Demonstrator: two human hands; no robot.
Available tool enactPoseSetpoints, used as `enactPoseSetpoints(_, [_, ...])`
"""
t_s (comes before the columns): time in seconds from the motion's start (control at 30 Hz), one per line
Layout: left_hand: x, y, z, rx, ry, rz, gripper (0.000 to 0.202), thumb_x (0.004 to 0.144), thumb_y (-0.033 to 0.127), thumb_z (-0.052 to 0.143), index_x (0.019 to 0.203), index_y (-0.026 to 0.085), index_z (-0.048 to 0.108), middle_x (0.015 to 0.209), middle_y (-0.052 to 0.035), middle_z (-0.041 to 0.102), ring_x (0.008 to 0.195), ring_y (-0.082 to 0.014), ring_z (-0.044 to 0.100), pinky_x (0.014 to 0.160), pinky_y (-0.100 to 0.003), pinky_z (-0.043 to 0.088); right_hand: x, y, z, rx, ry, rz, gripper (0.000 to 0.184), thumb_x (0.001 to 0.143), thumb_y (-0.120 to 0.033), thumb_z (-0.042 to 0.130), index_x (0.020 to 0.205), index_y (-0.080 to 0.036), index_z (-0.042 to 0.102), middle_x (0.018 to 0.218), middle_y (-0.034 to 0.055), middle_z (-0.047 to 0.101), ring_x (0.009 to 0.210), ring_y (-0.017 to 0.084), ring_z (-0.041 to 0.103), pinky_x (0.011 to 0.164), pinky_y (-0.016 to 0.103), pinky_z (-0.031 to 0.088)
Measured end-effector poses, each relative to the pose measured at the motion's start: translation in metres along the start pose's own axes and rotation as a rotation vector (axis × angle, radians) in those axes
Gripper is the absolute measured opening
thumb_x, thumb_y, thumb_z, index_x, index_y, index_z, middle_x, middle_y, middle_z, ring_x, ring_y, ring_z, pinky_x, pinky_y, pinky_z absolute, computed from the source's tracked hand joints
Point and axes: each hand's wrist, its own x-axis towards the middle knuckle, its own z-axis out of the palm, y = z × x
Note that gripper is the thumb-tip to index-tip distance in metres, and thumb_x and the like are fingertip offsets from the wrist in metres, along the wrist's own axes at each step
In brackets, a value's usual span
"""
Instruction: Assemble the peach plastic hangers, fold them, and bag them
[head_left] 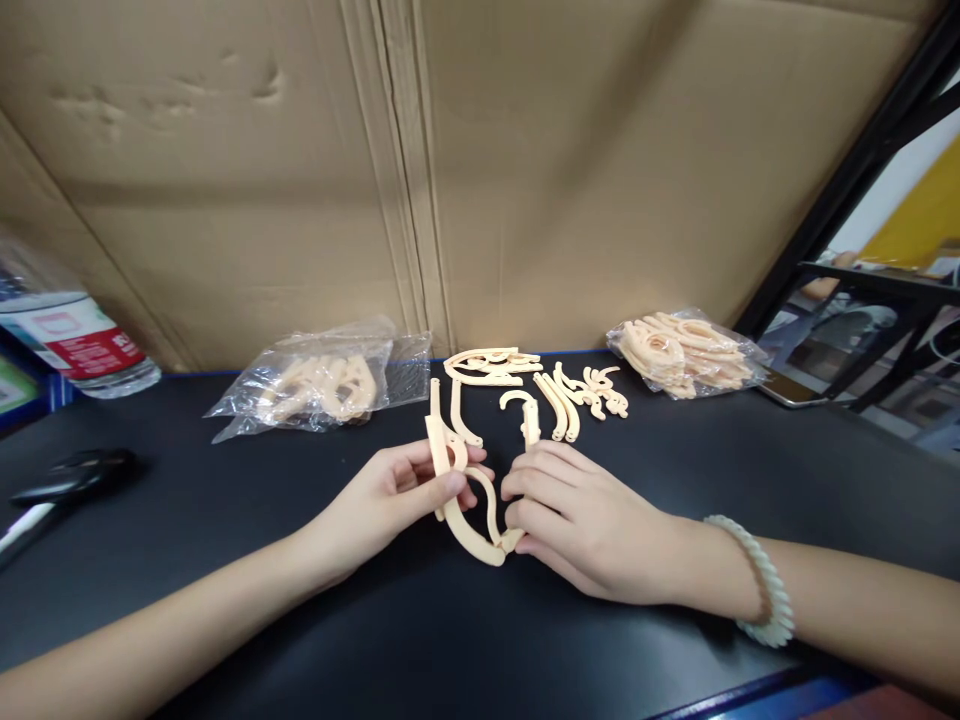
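A beige folding clothes hanger (pixel 476 540) is held up above the black table, with its curved arm towards me and its small hook (pixel 516 398) pointing away. My left hand (pixel 409 485) pinches the hanger's left part between thumb and fingers. Around the right part my right hand (pixel 577 520) is closed, palm down, hiding much of that side. On the table just beyond my hands lie loose beige pieces: curved arms (pixel 559 405), a folded group of long pieces (pixel 491 365) and a cluster of small hooks (pixel 604 390).
A clear bag of beige parts (pixel 322 390) lies at the back left, another bag (pixel 682 350) at the back right beside a phone-like flat object (pixel 793 390). A water bottle (pixel 82 340) and a black mouse (pixel 75 475) are at left. Cardboard (pixel 562 150) stands behind.
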Motion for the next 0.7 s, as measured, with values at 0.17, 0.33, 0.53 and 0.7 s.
enactPoseSetpoints(0.17, [-0.003,0.006,0.006,0.23,-0.018,0.098,0.022,0.087,0.038,0.065,0.096,0.02,0.075,0.111,-0.005,0.071,0.103,-0.0231,0.064,0.096,-0.032,0.048,-0.002,0.001,0.001,-0.008,-0.041,0.1,0.013,0.094,-0.016,0.044,0.087,-0.015,0.054,0.091,0.0082,0.06,0.083,0.02,0.051,0.087,0.038,0.039])
enactPoseSetpoints(0.33, [-0.005,0.008,0.011,0.228,-0.001,0.039,0.028,0.09,0.041,0.059,0.094,0.018,0.075,0.099,-0.0068,0.075,0.093,-0.0242,0.068,0.079,-0.03,0.056,-0.004,-0.001,0.005,-0.158,-0.061,0.159,0.019,0.093,-0.011,0.04,0.08,-0.016,0.053,0.074,0.0026,0.058,0.066,0.016,0.047,0.08,0.036,0.032])
enactPoseSetpoints(0.53, [-0.004,0.007,0.013,0.166,0.023,0.006,0.031,0.09,0.043,0.06,0.088,0.016,0.075,0.094,-0.0084,0.075,0.087,-0.0232,0.068,0.066,-0.025,0.056,-0.004,-0.005,0.005,-0.305,-0.079,0.122,0.016,0.088,-0.008,0.045,0.079,-0.017,0.054,0.068,0.0004,0.055,0.063,0.016,0.044,0.075,0.036,0.028])
enactPoseSetpoints(0.7, [-0.005,0.009,0.014,0.155,0.03,-0.011,0.03,0.088,0.042,0.062,0.082,0.015,0.075,0.084,-0.0068,0.075,0.079,-0.0211,0.069,0.066,-0.026,0.055,0.001,-0.01,0.001,-0.373,-0.005,0.045,0.027,0.092,-0.006,0.038,0.078,-0.017,0.058,0.066,0.0007,0.053,0.062,0.016,0.042,0.072,0.035,0.028])
